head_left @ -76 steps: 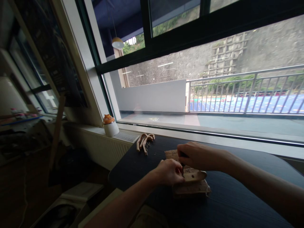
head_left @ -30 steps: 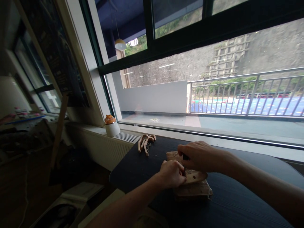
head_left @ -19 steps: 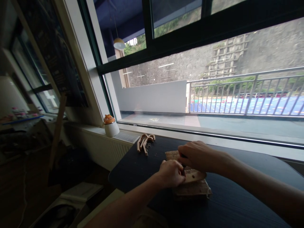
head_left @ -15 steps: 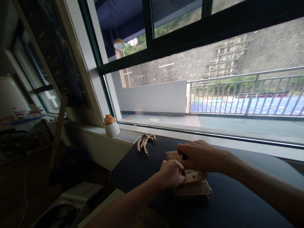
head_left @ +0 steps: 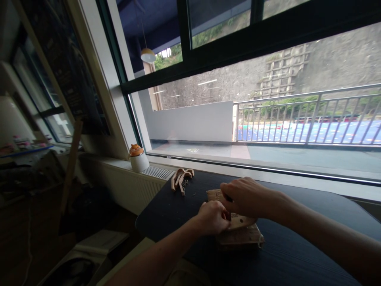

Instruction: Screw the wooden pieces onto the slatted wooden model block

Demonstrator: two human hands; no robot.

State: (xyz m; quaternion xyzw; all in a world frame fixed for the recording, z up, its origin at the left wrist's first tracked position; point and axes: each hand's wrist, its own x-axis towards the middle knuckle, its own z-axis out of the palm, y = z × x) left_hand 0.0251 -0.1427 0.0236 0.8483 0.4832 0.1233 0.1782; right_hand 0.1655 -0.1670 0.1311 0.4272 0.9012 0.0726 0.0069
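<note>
Fingers [head_left: 222, 215] of the left hand [head_left: 212, 217] are curled tight, clamped on the left end of the flat wooden piece [head_left: 242, 221] and pinning it down on the wooden block [head_left: 239, 237]. Right hand [head_left: 247, 197] sits directly above the piece with its fingers closed together around a dark tool [head_left: 228, 215]. Only a sliver of that tool shows between the two hands, so its type is uncertain.

Change over the last half second: the right hand has dropped slightly and closed toward the left, so the knuckles now nearly touch. The dark handle that showed under the right fingers is now mostly covered. The piece has not shifted on the block, and the left hand's hold is unchanged. Reading: the tool is bearing on the same spot near the left end of the piece, in short, small strokes.

Block lies on the dark table [head_left: 291, 258]. A cluster of curved wooden parts [head_left: 180, 178] lies beyond the block to its left, well apart. Farther the same way, a white jar with an orange lid [head_left: 138, 157] stands on the sill.
</note>
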